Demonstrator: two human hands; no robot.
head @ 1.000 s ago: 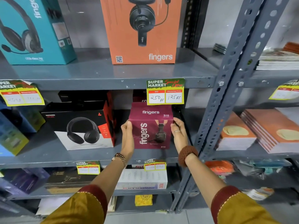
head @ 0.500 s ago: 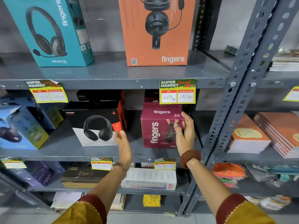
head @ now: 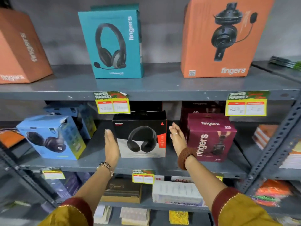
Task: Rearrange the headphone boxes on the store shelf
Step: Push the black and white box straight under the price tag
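Note:
A black-and-white headphone box stands on the middle shelf. My left hand is flat and open at its left side. My right hand is open at its right side, between it and a maroon "fingers" box. Neither hand grips anything. A blue headphone box sits tilted to the left. On the upper shelf stand a teal box, an orange box at the right and another orange box at the far left.
Yellow price tags hang from the upper shelf's edge. A grey perforated upright runs down the right side, with stacked notebooks beyond it. More boxes and books lie on the lower shelves.
Both hands have let go of the maroon box and moved left to either side of the black-and-white box. The view has shifted left and up.

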